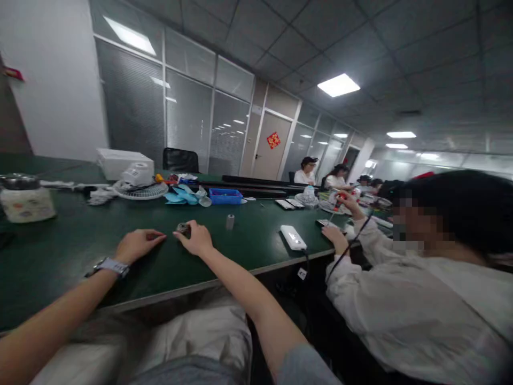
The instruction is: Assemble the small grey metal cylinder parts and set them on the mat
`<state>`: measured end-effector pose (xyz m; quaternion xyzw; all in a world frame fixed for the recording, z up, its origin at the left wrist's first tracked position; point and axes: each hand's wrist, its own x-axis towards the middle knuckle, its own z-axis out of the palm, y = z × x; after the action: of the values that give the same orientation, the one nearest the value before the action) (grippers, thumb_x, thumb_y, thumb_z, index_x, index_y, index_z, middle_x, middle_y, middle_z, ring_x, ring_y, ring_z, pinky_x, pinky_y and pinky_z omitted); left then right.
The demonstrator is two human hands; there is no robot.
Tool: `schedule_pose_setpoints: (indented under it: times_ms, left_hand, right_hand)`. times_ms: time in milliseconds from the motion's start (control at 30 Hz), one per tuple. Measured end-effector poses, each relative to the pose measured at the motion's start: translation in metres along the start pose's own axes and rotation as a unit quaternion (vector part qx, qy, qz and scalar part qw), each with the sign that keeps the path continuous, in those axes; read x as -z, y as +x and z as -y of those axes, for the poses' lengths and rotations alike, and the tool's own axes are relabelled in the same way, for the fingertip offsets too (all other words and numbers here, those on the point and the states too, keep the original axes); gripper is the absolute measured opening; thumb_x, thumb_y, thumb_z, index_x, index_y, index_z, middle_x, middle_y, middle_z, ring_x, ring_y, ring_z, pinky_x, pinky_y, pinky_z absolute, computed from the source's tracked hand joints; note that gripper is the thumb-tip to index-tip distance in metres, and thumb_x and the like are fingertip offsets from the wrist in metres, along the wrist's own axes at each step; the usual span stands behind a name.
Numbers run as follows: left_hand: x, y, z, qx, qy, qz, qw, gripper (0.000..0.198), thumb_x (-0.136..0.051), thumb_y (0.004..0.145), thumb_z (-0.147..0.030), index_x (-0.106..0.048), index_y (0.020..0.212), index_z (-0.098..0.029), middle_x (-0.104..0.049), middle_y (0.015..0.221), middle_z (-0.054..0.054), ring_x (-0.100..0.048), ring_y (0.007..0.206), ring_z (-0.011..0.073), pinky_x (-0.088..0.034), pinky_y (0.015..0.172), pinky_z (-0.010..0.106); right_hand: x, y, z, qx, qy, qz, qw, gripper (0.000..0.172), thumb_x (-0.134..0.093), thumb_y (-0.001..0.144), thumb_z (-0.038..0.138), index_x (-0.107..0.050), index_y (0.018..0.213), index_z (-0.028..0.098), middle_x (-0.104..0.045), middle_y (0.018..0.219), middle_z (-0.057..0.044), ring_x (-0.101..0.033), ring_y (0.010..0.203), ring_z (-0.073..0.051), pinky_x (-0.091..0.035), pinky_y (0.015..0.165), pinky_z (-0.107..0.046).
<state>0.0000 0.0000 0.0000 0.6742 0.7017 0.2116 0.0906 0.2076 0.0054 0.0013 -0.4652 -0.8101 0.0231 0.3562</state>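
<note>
My left hand (138, 244) rests on the green table (60, 251), fingers curled and pressed together, a watch on its wrist. Whether it holds anything is hidden. My right hand (196, 237) lies just to its right and pinches a small dark metal part (183, 228) between thumb and fingers. A small grey cylinder (230, 221) stands upright on the table a little beyond and right of my right hand.
A white power bank (293, 237) with a cable lies near the table edge. A co-worker in white sits close on my right, holding a red tool (339, 202). A blue tray (225, 196), a small fan (140, 188), a white box (124, 160) and a jar (26, 200) stand farther back.
</note>
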Motion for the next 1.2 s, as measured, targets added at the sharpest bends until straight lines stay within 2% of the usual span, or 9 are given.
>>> schedule_pose_setpoints:
  times_ms: [167,400,633,800,933,1000,1067,1200]
  left_hand:
    - [0.001,-0.008,-0.006,-0.010,-0.012,-0.027,0.999,0.047,-0.050,0.079,-0.058,-0.072,0.101,-0.023,-0.073,0.093,0.007,-0.066,0.085,0.0250,-0.045,0.065,0.027]
    - [0.003,-0.020,-0.009,-0.024,-0.042,-0.057,0.997,0.047,-0.053,0.073,-0.059,-0.075,0.093,-0.023,-0.074,0.089,0.006,-0.067,0.082,0.0244,-0.046,0.063,0.027]
    - [0.001,-0.019,-0.004,-0.039,-0.054,-0.064,0.996,0.047,-0.056,0.070,-0.062,-0.077,0.089,-0.024,-0.074,0.086,0.006,-0.067,0.081,0.0245,-0.045,0.063,0.027]
    - [0.000,-0.019,-0.001,-0.044,-0.067,-0.077,0.994,0.055,-0.056,0.068,-0.068,-0.076,0.094,-0.023,-0.074,0.087,0.007,-0.066,0.081,0.0254,-0.045,0.065,0.028]
    - [0.001,-0.019,-0.003,-0.029,-0.066,-0.096,0.993,0.060,-0.050,0.073,-0.068,-0.073,0.101,-0.020,-0.073,0.088,0.009,-0.066,0.081,0.0255,-0.045,0.065,0.028]
    - [0.001,-0.019,-0.004,-0.016,-0.071,-0.111,0.991,0.062,-0.044,0.077,-0.068,-0.071,0.103,-0.019,-0.073,0.090,0.010,-0.066,0.083,0.0257,-0.045,0.067,0.028]
    - [0.001,-0.018,-0.004,-0.002,-0.078,-0.119,0.990,0.064,-0.038,0.080,-0.068,-0.069,0.105,-0.018,-0.073,0.091,0.010,-0.066,0.084,0.0261,-0.045,0.067,0.028]
    - [0.002,-0.018,-0.003,0.020,-0.082,-0.115,0.990,0.068,-0.026,0.083,-0.069,-0.067,0.101,-0.018,-0.072,0.084,0.010,-0.066,0.082,0.0272,-0.042,0.062,0.028]
  right_hand:
    - [0.006,-0.001,0.001,-0.041,-0.001,0.013,0.999,0.046,-0.047,0.085,0.061,-0.044,0.109,0.022,-0.068,0.096,-0.008,-0.066,0.088,-0.024,-0.048,0.075,-0.032]
    - [0.008,-0.002,-0.001,-0.036,-0.026,0.020,0.999,0.042,-0.048,0.087,0.058,-0.044,0.107,0.021,-0.068,0.095,-0.009,-0.065,0.085,-0.024,-0.047,0.074,-0.032]
    - [0.013,-0.006,-0.003,-0.047,-0.035,0.002,0.998,0.040,-0.043,0.090,0.056,-0.044,0.106,0.019,-0.067,0.096,-0.012,-0.065,0.086,-0.025,-0.046,0.075,-0.033]
    - [0.016,-0.007,-0.004,-0.084,0.006,-0.015,0.996,0.037,-0.042,0.091,0.053,-0.044,0.106,0.019,-0.067,0.095,-0.012,-0.064,0.084,-0.024,-0.046,0.076,-0.033]
    - [0.013,-0.003,-0.012,-0.124,0.093,-0.032,0.987,0.037,-0.045,0.089,0.053,-0.046,0.105,0.020,-0.067,0.094,-0.011,-0.064,0.084,-0.023,-0.046,0.076,-0.033]
    - [0.009,0.001,-0.019,-0.158,0.163,-0.057,0.972,0.035,-0.049,0.086,0.052,-0.049,0.101,0.020,-0.067,0.094,-0.009,-0.064,0.086,-0.021,-0.047,0.079,-0.032]
    - [0.004,0.005,-0.027,-0.200,0.252,-0.085,0.943,0.032,-0.054,0.083,0.050,-0.052,0.094,0.020,-0.066,0.092,-0.006,-0.063,0.085,-0.019,-0.048,0.078,-0.030]
    - [0.001,0.013,-0.039,-0.255,0.444,-0.106,0.852,0.028,-0.058,0.079,0.045,-0.055,0.084,0.018,-0.065,0.086,-0.004,-0.063,0.075,-0.016,-0.052,0.067,-0.026]
